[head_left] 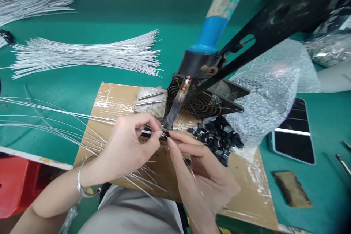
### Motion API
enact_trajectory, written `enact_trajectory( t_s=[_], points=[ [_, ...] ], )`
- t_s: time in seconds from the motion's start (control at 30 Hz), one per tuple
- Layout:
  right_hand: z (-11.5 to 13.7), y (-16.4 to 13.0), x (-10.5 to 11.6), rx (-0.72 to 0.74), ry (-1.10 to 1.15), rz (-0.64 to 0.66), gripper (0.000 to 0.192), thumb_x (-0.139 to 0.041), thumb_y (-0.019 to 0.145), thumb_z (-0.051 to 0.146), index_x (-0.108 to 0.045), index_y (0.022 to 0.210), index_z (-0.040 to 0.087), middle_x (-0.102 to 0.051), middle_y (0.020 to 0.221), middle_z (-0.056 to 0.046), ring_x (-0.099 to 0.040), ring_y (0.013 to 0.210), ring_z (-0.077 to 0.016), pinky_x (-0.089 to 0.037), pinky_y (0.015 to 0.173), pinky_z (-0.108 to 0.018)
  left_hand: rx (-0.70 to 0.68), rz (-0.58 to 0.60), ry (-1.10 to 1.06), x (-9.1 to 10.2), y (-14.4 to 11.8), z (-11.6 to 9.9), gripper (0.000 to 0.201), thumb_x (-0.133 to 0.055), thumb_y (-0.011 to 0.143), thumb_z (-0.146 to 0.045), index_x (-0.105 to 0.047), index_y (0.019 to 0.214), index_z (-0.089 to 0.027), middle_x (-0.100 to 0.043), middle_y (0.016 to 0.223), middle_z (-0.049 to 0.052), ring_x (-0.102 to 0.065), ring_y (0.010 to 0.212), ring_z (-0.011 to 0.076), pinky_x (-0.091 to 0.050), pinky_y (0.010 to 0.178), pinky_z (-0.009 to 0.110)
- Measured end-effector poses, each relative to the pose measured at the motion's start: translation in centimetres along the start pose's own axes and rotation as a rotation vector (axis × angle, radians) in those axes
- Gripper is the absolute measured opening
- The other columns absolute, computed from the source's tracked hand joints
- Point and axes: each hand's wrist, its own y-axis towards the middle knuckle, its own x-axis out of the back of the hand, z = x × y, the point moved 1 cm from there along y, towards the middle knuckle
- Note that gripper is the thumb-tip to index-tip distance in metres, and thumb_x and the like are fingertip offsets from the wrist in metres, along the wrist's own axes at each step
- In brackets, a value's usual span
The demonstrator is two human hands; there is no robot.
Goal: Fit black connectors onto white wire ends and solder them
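The left hand point(124, 142) pinches a thin silver wire point(68, 114) between thumb and curled fingers, holding its end at the tip of the blue-handled soldering iron point(175, 106). The right hand point(204, 175), fingers drawn together, nips a fine strand of solder wire point(192, 171) at the same spot. Both meet over the taped cardboard board point(115, 97). A heap of small black plastic parts point(216, 139) lies just right, spilling from a clear bubble-wrap bag point(268, 84).

We see a green bench top point(109, 18) — evenly lit | red stool point(16, 186) lower left — cardboard sheet point(115, 98) on top
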Motion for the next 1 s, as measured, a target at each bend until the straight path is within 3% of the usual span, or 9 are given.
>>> enact_trajectory(
  t_s=[0.53,1.0],
  points=[
    [-0.35,-0.21,0.01,-0.031,-0.008,-0.009,0.005,-0.078,0.088,0.017,-0.074,0.087,0.021,-0.083,0.105,-0.008,-0.08,0.095,-0.026,-0.067,0.088,-0.041,0.034,0.012,0.032,-0.09,0.08,0.24,0.01,-0.062,0.084,-0.017,-0.066,0.075,-0.017,-0.073,0.077,0.004,-0.063,0.07,0.0164,-0.045,0.059,0.028],
    [-0.09,0.01,-0.19,-0.022,-0.009,-0.038,0.005,-0.079,0.087,0.018,-0.075,0.086,0.021,-0.083,0.102,-0.007,-0.081,0.092,-0.0247,-0.067,0.084,-0.038,0.024,0.012,-0.018,0.08,0.08,0.03,0.01,-0.063,0.085,-0.017,-0.065,0.075,-0.017,-0.074,0.082,0.006,-0.066,0.077,0.0178,-0.049,0.064,0.03]
  ],
)
